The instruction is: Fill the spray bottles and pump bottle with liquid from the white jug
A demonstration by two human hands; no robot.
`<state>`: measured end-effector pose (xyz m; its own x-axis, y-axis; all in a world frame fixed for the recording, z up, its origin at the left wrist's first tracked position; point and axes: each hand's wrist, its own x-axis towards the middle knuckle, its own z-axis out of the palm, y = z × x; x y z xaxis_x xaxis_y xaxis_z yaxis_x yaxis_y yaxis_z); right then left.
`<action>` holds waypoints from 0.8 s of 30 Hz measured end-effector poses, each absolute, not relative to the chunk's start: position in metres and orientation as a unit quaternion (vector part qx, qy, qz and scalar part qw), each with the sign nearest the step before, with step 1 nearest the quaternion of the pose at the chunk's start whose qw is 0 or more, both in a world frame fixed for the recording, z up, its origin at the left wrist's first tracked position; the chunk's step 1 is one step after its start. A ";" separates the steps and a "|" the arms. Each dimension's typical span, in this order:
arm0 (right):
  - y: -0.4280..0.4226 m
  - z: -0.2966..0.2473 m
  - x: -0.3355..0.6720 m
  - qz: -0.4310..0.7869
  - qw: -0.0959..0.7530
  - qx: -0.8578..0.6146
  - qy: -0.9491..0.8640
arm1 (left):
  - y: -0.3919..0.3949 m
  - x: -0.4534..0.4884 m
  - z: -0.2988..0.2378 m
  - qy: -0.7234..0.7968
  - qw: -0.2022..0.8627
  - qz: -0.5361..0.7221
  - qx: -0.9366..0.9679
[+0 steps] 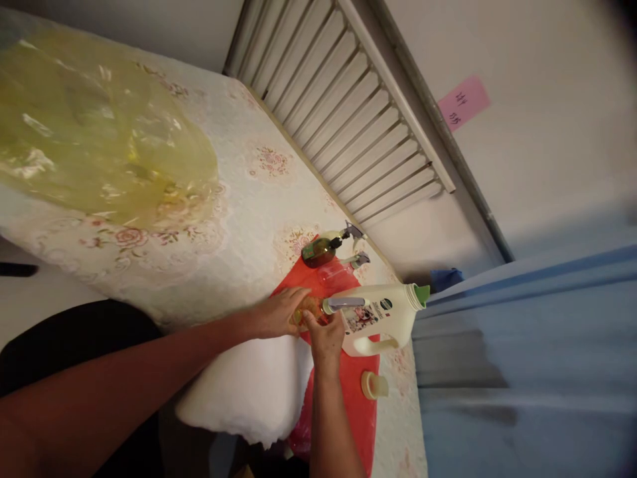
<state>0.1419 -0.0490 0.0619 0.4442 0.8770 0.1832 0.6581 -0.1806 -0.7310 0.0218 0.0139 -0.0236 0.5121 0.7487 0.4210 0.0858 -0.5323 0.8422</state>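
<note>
Both my hands are around a small bottle (312, 305) with orange contents and a grey top that points to the right. The fingers of my left hand (281, 312) curve around its base end. My right hand (326, 335) grips it from below, its thumb on the side. Partly behind the grey top lies the view of a large cream detergent jug (381, 315) with a green spout and a handle. Beside the held bottle are a pink spray bottle (336, 271) and a dark green bottle (318, 252) with a black pump, all on a red sheet (365, 425).
A pale cap (373, 385) rests on the red sheet. Something white and puffy (253, 392) lies below my left forearm. A yellow plastic bag (109, 133) covers part of the floral tablecloth (249, 212). Metal bars (348, 99) and a blue curtain (537, 358) border the table.
</note>
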 end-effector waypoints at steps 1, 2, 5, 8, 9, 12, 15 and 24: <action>-0.048 0.062 0.141 0.143 0.386 -0.756 -0.509 | 0.012 0.021 -0.023 0.273 0.386 0.420 0.775; -0.048 0.062 0.141 0.138 0.381 -0.758 -0.511 | 0.010 0.020 -0.022 0.275 0.368 0.428 0.778; -0.047 0.058 0.143 0.092 0.358 -0.769 -0.521 | -0.005 0.016 -0.015 0.297 0.308 0.459 0.779; -0.047 0.054 0.147 0.061 0.351 -0.767 -0.533 | -0.026 0.012 -0.009 0.358 0.252 0.486 0.756; -0.048 0.053 0.149 0.055 0.353 -0.766 -0.534 | -0.032 0.012 -0.008 0.376 0.241 0.487 0.750; -0.052 0.052 0.154 0.036 0.360 -0.779 -0.513 | -0.043 0.012 -0.008 0.400 0.228 0.462 0.758; -0.060 0.058 0.159 0.032 0.369 -0.795 -0.481 | -0.045 0.013 -0.011 0.411 0.228 0.423 0.775; -0.103 0.109 0.195 0.106 0.485 -0.743 -0.449 | -0.042 0.013 -0.016 0.432 0.157 0.336 0.822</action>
<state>0.1953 -0.1029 0.1095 0.5737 0.7704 0.2780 0.5644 -0.1259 -0.8158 0.0135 -0.0420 -0.0164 0.3995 0.8163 0.4172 0.6052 -0.5767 0.5487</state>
